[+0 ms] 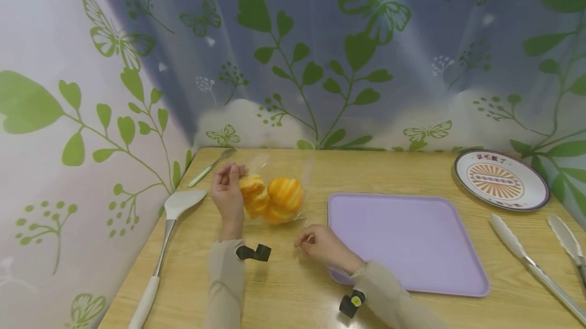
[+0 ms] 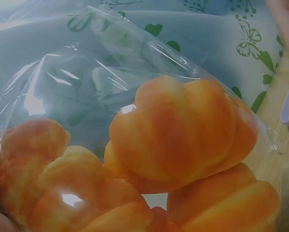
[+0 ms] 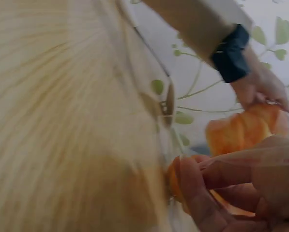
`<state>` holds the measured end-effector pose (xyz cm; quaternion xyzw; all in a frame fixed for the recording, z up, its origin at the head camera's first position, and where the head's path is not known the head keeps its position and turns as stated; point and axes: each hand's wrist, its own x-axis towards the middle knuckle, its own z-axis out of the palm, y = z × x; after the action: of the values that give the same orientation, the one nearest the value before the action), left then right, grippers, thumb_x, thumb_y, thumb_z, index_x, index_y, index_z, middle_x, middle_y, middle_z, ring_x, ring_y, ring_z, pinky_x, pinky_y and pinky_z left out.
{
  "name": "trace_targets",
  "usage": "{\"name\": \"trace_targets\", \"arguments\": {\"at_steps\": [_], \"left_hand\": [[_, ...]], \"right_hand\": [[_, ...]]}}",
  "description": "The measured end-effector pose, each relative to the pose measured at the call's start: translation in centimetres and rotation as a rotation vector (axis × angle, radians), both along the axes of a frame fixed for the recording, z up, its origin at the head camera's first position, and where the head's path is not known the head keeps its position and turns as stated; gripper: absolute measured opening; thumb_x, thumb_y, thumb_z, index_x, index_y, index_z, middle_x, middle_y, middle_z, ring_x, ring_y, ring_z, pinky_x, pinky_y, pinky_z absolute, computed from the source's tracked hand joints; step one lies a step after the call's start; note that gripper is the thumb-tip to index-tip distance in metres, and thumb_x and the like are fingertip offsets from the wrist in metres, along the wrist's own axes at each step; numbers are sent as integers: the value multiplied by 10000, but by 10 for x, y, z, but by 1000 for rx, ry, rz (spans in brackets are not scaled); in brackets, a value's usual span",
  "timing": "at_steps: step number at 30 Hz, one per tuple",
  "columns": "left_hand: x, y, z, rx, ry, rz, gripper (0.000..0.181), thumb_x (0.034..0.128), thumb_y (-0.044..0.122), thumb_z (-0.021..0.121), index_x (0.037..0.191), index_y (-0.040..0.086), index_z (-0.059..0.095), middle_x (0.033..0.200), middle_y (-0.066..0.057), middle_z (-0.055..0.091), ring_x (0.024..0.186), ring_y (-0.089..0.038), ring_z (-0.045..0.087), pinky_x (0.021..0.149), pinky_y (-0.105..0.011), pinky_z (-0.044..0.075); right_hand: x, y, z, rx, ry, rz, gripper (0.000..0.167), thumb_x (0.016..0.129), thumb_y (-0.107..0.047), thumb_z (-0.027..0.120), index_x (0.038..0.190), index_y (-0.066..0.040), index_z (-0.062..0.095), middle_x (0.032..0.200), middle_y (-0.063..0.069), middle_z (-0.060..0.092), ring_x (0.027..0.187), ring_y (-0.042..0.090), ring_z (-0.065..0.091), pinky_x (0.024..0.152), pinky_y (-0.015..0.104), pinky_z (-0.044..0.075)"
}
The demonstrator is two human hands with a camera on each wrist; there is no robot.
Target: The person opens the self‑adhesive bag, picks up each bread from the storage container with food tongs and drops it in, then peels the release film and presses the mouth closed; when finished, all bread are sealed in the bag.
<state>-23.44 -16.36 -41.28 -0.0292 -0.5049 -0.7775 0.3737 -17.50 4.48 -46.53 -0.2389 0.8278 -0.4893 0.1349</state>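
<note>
A clear plastic bag (image 2: 127, 46) holds several orange-yellow bread rolls (image 1: 285, 194), which look ridged and glossy in the left wrist view. My left hand (image 1: 228, 194) grips the bag at its left side, thumb and fingers together, keeping it above the table. Lower and to the right, my right hand (image 1: 322, 245) hovers by the tray's left edge with its fingers loosely curled. The head view shows it apart from the bag, with nothing visible in it. In the blurred right wrist view, its fingers (image 3: 195, 188) overlap the rolls behind them.
A lilac tray (image 1: 403, 237) lies right of centre. Behind it to the right is a patterned plate (image 1: 501, 180), with metal tongs (image 1: 533, 263) in front. At the left are a white-headed spatula (image 1: 183, 202) and a small green-handled utensil (image 1: 208, 170). A printed curtain (image 1: 311, 64) backs the table.
</note>
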Motion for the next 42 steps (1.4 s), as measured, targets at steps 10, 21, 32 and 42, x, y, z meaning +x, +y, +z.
{"name": "trace_targets", "arguments": {"at_steps": [10, 21, 32, 42], "left_hand": [[-2, 1, 0, 10, 26, -24, 57, 960, 8, 578, 968, 26, 632, 807, 71, 724, 758, -51, 681, 814, -190, 555], [0, 2, 2, -17, 23, -27, 67, 964, 6, 569, 968, 41, 625, 816, 78, 716, 767, -49, 674, 822, -187, 552], [2, 2, -1, -14, 19, -41, 109, 967, 18, 572, 954, 110, 630, 818, 76, 715, 775, -54, 673, 828, -190, 550], [0, 2, -2, -23, 9, -21, 120, 969, 22, 570, 951, 124, 631, 810, 82, 715, 761, -54, 673, 812, -193, 551]], "right_hand": [[10, -13, -17, 163, 170, -41, 174, 906, -78, 572, 895, 6, 724, 839, 70, 628, 767, 135, 549, 677, 241, 479], [7, -12, -13, 22, 49, -112, 170, 842, -28, 704, 993, -15, 628, 726, -22, 512, 637, 63, 465, 538, 176, 417], [18, -16, -22, -9, -72, -37, 87, 843, -34, 705, 766, -15, 669, 642, 36, 653, 531, 35, 557, 485, 168, 475], [42, -10, -19, 211, 173, 197, 284, 835, -80, 743, 1098, 18, 705, 1090, 95, 655, 958, 145, 588, 857, 222, 515]]}}
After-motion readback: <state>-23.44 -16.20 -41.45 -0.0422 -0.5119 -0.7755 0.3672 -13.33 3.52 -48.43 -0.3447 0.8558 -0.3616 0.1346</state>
